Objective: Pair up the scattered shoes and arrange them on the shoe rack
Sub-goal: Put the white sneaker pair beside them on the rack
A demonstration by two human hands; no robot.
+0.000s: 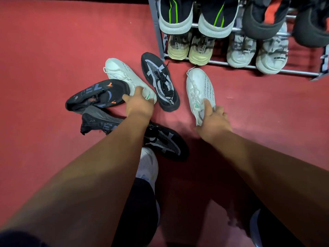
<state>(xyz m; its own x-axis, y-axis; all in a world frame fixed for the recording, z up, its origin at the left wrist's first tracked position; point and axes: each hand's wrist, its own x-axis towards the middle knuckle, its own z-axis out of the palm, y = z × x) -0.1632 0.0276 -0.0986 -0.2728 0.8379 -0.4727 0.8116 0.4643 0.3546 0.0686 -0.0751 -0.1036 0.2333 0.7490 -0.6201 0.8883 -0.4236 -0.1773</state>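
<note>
Two white sneakers lie on the red floor. My left hand (pixel 139 102) grips the heel end of the left white sneaker (pixel 121 73). My right hand (pixel 212 120) holds the heel of the right white sneaker (pixel 198 84), thumb laid along its top. Between them lies a black sneaker with a white mesh pattern (pixel 159 81); its match (pixel 167 141) lies nearer me, partly under my left forearm. A black shoe with orange marks (pixel 97 95) and a dark grey shoe (pixel 98 122) lie at the left. The metal shoe rack (pixel 231 65) stands at the upper right.
The rack's lower shelf holds a cream pair (pixel 190 49) and a white-grey pair (pixel 256 52); above sit a black pair with green stripes (pixel 195 16) and dark shoes (pixel 263 18). My own white shoe (pixel 147 164) is on the floor below. Red floor spreads to the left and right.
</note>
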